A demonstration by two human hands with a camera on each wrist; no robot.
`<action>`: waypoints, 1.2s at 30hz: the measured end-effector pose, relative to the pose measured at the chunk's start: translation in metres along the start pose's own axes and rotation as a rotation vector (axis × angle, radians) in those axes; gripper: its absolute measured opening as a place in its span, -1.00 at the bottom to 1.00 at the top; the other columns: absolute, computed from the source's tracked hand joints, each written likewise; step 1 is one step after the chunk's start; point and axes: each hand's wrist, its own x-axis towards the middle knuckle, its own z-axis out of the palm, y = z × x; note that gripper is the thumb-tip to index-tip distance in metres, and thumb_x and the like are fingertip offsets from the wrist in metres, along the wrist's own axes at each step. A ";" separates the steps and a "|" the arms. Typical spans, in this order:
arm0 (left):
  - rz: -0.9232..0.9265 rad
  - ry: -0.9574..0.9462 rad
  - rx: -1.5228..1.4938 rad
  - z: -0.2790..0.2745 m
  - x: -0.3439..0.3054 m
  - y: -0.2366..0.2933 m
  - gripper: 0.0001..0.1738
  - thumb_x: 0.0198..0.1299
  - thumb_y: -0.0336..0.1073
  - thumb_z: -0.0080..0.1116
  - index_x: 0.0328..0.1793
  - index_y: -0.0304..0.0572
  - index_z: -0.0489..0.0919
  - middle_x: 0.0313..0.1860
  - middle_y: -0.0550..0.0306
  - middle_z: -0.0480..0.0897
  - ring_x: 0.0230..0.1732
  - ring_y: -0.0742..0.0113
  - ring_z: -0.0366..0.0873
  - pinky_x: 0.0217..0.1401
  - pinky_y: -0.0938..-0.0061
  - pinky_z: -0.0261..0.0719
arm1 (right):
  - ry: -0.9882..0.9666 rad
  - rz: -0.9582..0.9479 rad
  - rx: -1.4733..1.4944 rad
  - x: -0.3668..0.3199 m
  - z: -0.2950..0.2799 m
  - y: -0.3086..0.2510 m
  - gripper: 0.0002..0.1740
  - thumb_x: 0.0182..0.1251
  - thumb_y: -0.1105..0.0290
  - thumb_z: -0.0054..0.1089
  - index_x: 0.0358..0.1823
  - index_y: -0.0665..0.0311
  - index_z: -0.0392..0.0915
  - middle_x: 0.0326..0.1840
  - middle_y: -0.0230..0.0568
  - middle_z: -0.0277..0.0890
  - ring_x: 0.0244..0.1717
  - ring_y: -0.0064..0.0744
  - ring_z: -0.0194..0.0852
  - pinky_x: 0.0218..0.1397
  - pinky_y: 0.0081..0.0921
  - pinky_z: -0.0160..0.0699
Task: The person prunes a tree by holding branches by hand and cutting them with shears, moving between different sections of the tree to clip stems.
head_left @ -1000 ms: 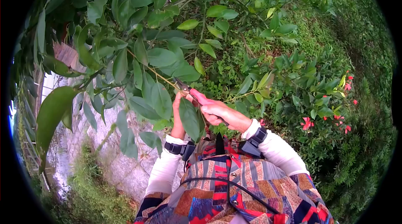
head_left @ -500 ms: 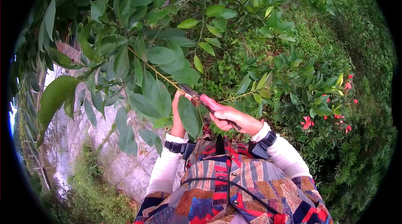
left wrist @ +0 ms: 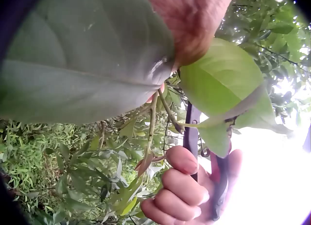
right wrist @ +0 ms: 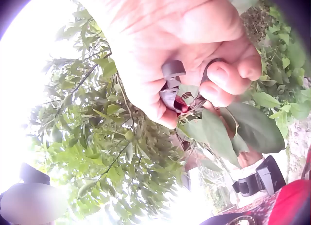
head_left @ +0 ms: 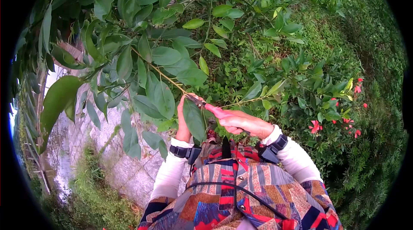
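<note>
Red-handled pruning shears [head_left: 215, 110] are gripped in my right hand [head_left: 246, 124], fingers curled round the handles. The dark blades lie right at the top of my left hand [head_left: 182, 118], beside a thin leafy branch [head_left: 165, 76]. That left hand holds the branch near its lower end; a large leaf [head_left: 194, 120] hides part of its fingers. In the left wrist view, stems [left wrist: 153, 120] come out below the left hand, with the shears' dark blade [left wrist: 191, 130] close beside them. The right wrist view shows the right hand's fingers [right wrist: 219, 77] bent over a handle.
Dense leafy branches [head_left: 142, 2] hang above and to the left. A shrub with red flowers [head_left: 315, 127] stands at the right. Stone paving [head_left: 124, 165] lies below at the left, with low plants [head_left: 90, 195] along it.
The shears and right hand have shifted down and to the right, the blades moving from higher on the branch to the left hand's fingertips. The left hand has stayed nearly still.
</note>
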 end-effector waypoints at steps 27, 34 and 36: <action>-0.093 0.005 0.045 -0.004 -0.006 -0.001 -0.63 0.56 -0.08 -0.08 -0.05 -0.26 0.54 -0.14 -0.06 0.66 -0.06 0.13 0.65 0.08 0.26 0.67 | 0.218 0.066 -0.653 0.017 -0.008 -0.009 -0.22 0.37 -0.23 0.17 0.12 0.49 0.51 -0.02 0.08 0.64 0.00 -0.12 0.59 0.10 -0.26 0.48; -0.057 -0.001 -0.008 -0.007 -0.005 -0.006 -0.65 0.56 -0.14 -0.09 -0.03 -0.32 0.54 -0.12 -0.08 0.65 -0.04 0.11 0.65 0.09 0.26 0.67 | 0.213 0.157 -0.799 0.018 -0.006 -0.021 -0.16 0.34 -0.29 0.17 0.11 0.50 0.51 -0.02 0.23 0.64 0.03 0.09 0.63 0.12 -0.18 0.49; -0.007 -0.028 0.013 -0.004 -0.005 -0.007 -0.63 0.58 -0.15 -0.11 0.01 -0.36 0.53 -0.10 -0.11 0.65 -0.03 0.08 0.65 0.11 0.23 0.68 | 0.217 0.156 -0.828 0.016 -0.004 -0.023 -0.15 0.33 -0.30 0.17 0.11 0.51 0.51 -0.03 0.25 0.64 0.02 0.12 0.63 0.11 -0.15 0.49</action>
